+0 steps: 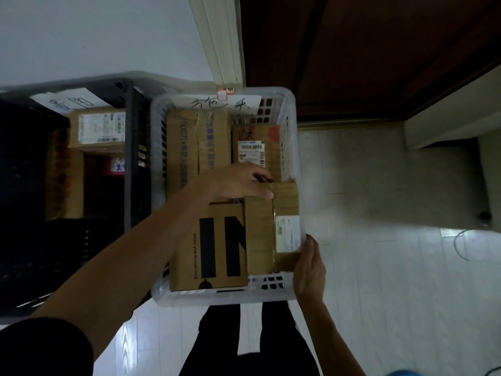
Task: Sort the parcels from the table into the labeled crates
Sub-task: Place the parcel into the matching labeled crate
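Observation:
A white plastic crate (291,109) stands on the floor below me, with a handwritten paper label (225,104) on its far wall. Several brown cardboard parcels lie inside, one printed with large black letters (217,248). At the crate's right side I hold a brown parcel with a white shipping label (287,234) between both hands. My left hand (238,183) reaches across and grips its far edge. My right hand (309,267) holds its near right corner, with the fingers hidden behind the parcel.
A black crate (130,158) with its own paper label (67,101) and boxes inside stands directly left of the white one. A dark wooden door (366,50) and frame are beyond. Pale floor tiles (393,267) lie to the right. My legs are just in front of the crate.

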